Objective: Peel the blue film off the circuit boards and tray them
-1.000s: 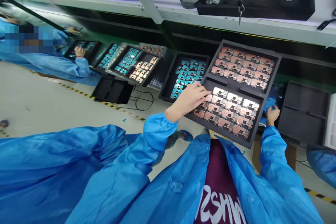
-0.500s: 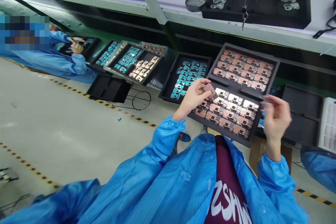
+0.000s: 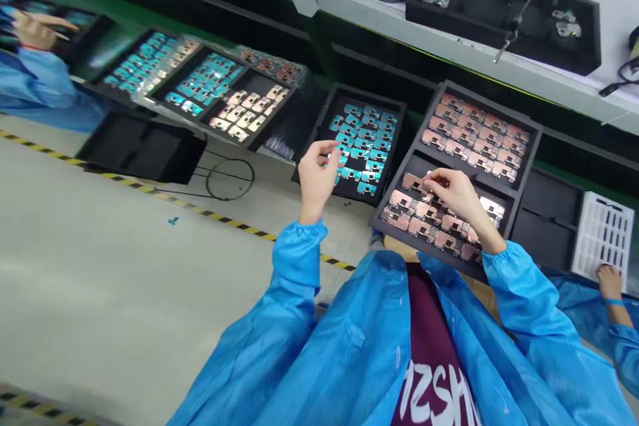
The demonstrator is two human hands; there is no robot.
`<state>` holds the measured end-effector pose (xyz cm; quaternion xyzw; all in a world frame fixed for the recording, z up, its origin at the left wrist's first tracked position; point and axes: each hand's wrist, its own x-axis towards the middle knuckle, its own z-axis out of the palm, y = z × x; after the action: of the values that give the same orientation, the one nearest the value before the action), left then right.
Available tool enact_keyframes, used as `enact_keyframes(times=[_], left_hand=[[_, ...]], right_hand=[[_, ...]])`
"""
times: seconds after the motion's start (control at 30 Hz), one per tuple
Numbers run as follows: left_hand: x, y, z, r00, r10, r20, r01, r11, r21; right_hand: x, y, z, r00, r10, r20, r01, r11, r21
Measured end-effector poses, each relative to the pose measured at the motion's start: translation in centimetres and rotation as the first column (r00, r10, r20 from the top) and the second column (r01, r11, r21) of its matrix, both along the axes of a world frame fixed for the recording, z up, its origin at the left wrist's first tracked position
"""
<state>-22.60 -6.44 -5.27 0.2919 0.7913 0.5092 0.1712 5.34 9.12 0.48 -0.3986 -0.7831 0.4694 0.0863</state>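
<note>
Since the earlier frame, the right hand has come down at three o'clock in the head view, fingers closed on a copper plate in a black foam tray; the left hand, fingers apart, is held beside teal plates at one o'clock. A lift of that plate appears called for.

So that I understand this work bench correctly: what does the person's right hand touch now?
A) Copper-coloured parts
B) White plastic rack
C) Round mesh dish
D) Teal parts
A. The fingers of the right hand rest on the copper-coloured parts in the black tray.
</note>
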Motion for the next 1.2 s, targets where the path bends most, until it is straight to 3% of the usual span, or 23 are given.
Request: enact_keyframes(times=[0.1, 0.2, 0.3, 0.4, 0.5, 0.6, 0.77, 0.87, 1.03, 1.13, 1.2], left_hand=[[-3.9, -0.3, -4.9, 0.995, 0.017, -0.099, -0.041, 0.968, -0.248], [-5.5, -0.2, -8.9, 0.966, -0.118, -0.228, -0.021, 0.850, -0.527], [-5.6, 0.1, -11.0, 0.945, -0.205, -0.256, -0.008, 0.766, -0.643], [-5.2, 0.2, -11.6, 0.938, -0.180, -0.296, -0.075, 0.729, -0.681], [-5.0, 0.2, -11.5, 0.942, -0.104, -0.319, -0.164, 0.687, -0.708], [-5.2, 0.3, -11.4, 0.970, -0.055, -0.239, -0.142, 0.669, -0.729], [-6.2, 0.9, -11.0, 0.987, 0.038, -0.157, -0.141, 0.679, -0.721], [-6.6, 1.1, -10.2, 0.989, 0.101, -0.109, -0.148, 0.727, -0.671], [-6.4, 0.2, -7.9, 0.984, 0.179, -0.011, -0.162, 0.861, -0.481], [-4.1, -0.9, -4.8, 0.979, 0.197, 0.050, -0.171, 0.932, -0.319], [-0.8, -1.7, -1.9, 0.978, 0.153, 0.143, -0.134, 0.982, -0.132]], right_hand=[[-0.8, -0.2, 0.4, 0.997, 0.014, 0.074, -0.015, 1.000, 0.015], [-1.3, -0.9, 0.0, 0.996, 0.014, 0.093, -0.032, 0.980, 0.195], [-1.3, -1.7, -0.5, 0.995, 0.014, 0.098, -0.051, 0.924, 0.378], [-0.8, -2.7, 0.0, 0.995, 0.021, 0.096, -0.063, 0.885, 0.461], [0.7, -3.8, 1.4, 0.998, 0.008, 0.066, -0.040, 0.862, 0.506], [2.8, -4.8, 2.7, 0.999, -0.032, 0.036, 0.011, 0.877, 0.480], [5.8, -6.0, 3.0, 0.995, -0.101, 0.010, 0.087, 0.894, 0.439], [6.7, -6.5, 2.7, 0.991, -0.131, -0.007, 0.122, 0.906, 0.404], [7.0, -7.5, 3.2, 0.983, -0.158, -0.089, 0.180, 0.899, 0.399], [5.9, -8.7, 3.9, 0.972, -0.144, -0.188, 0.211, 0.887, 0.410], [4.5, -9.7, 4.4, 0.956, -0.124, -0.265, 0.218, 0.906, 0.362]])
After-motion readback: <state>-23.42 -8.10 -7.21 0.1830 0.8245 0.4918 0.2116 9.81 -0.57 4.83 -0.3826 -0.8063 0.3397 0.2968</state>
